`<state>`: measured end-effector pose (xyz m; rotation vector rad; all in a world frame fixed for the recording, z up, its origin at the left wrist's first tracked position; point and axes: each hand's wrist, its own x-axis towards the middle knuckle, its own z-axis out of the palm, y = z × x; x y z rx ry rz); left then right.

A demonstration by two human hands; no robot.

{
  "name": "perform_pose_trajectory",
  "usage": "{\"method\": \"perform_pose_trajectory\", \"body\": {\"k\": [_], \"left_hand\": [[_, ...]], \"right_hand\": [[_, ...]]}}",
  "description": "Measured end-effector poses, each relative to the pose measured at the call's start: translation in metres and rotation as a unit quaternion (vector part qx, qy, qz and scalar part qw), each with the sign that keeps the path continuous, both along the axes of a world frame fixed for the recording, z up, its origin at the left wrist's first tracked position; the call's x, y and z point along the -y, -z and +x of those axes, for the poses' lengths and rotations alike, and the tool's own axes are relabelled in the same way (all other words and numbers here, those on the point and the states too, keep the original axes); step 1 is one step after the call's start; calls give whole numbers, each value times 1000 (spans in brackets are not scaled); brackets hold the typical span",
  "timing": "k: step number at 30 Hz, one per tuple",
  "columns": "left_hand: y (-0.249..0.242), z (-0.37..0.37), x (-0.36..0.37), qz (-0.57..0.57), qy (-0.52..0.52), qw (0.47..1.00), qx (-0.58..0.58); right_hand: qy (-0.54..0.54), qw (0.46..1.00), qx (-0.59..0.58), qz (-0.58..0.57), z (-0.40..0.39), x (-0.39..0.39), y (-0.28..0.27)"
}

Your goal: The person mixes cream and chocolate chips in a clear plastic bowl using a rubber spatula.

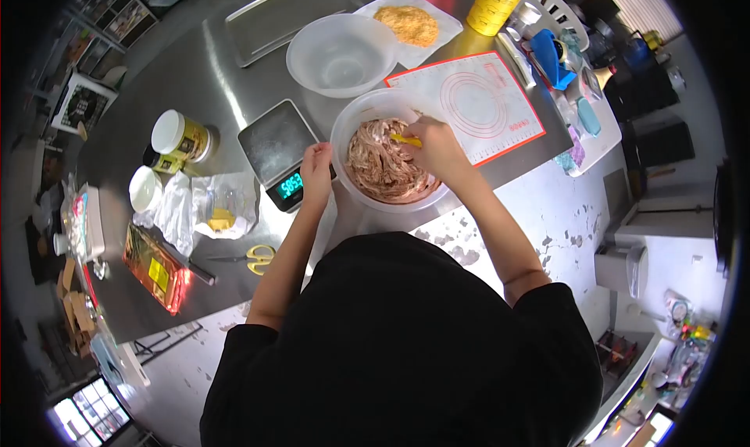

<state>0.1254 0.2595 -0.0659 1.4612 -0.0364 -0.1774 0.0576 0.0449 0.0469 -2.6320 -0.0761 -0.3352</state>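
A translucent plastic bowl (337, 146) holds a streaky brown and white mixture (380, 166). My left hand (316, 172) is at the bowl's left side, fingers closed on its rim. Inside the bowl's right half, my right hand (437, 146) grips a yellow tool (406, 140), whose working end is sunk in the mixture and hidden. Just left of the bowl lies a kitchen scale (269, 144) with a lit green display, partly behind my left hand. A second translucent bowl (301, 60) stands beyond, with nothing visible in it.
Orange crumbs (408, 26) lie on white paper, near a red-edged baking mat (484, 103) and a yellow patterned cylinder (498, 5). Leftward are a tray (242, 37), jars (180, 134), crumpled wrapping (173, 212), yellow-handled scissors (260, 259) and a shiny orange package (152, 267).
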Motion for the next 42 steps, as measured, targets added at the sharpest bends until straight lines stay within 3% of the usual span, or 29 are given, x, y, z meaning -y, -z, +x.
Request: {"method": "perform_pose_trajectory", "body": {"k": [2,3,5,7,9,10,11,13,17,19,20,22,24,25,27,29,32,34,35,37,40,42], "left_hand": [[0,14,3,-50,48,996,-62],[-5,19,5,-52,55,995,-61],[-13,26,10,-143,104,971,-161],[0,33,15,-121,116,972,-163],[14,35,22,-98,111,981,-126],[16,31,30,-117,66,984,-117],[17,31,28,-117,70,984,-119],[22,31,22,-96,85,989,-73],[23,25,21,-53,46,996,-48],[24,20,20,-65,42,996,-38],[24,18,19,-68,36,996,-38],[23,15,18,8,43,999,-14],[22,11,19,15,27,999,-9],[21,10,20,23,12,1000,-6],[21,8,20,35,2,999,15],[20,5,20,46,-5,998,36],[16,5,24,27,-52,997,46],[22,3,20,31,-68,997,2],[24,2,18,32,-72,997,0],[26,2,19,44,-61,997,30],[15,-4,20,77,-51,994,49],[8,-6,20,94,-52,992,63]], "right_hand": [[81,976,-11,200,-7,-12,3],[88,976,-8,199,-6,-14,8],[169,909,45,377,-3,-19,18],[212,879,72,422,8,-35,18],[206,759,146,600,25,-48,25],[193,750,82,627,27,-53,22],[198,749,83,627,25,-54,25],[120,816,-7,565,15,-56,29],[82,878,-85,463,-20,-44,30],[98,884,-34,456,-22,-26,26],[129,861,-15,492,-19,-13,22],[156,836,2,527,-1,5,14],[123,716,82,682,18,19,8],[120,717,80,682,26,16,10],[151,793,220,547,46,-8,23],[170,810,212,520,48,-39,45],[119,818,136,546,21,-68,52],[8,833,-78,547,-6,-55,39],[-5,817,-126,563,-10,-37,40],[2,855,-102,509,0,-1,26],[54,850,-25,524,35,20,15],[131,805,159,556,55,7,23]]}}
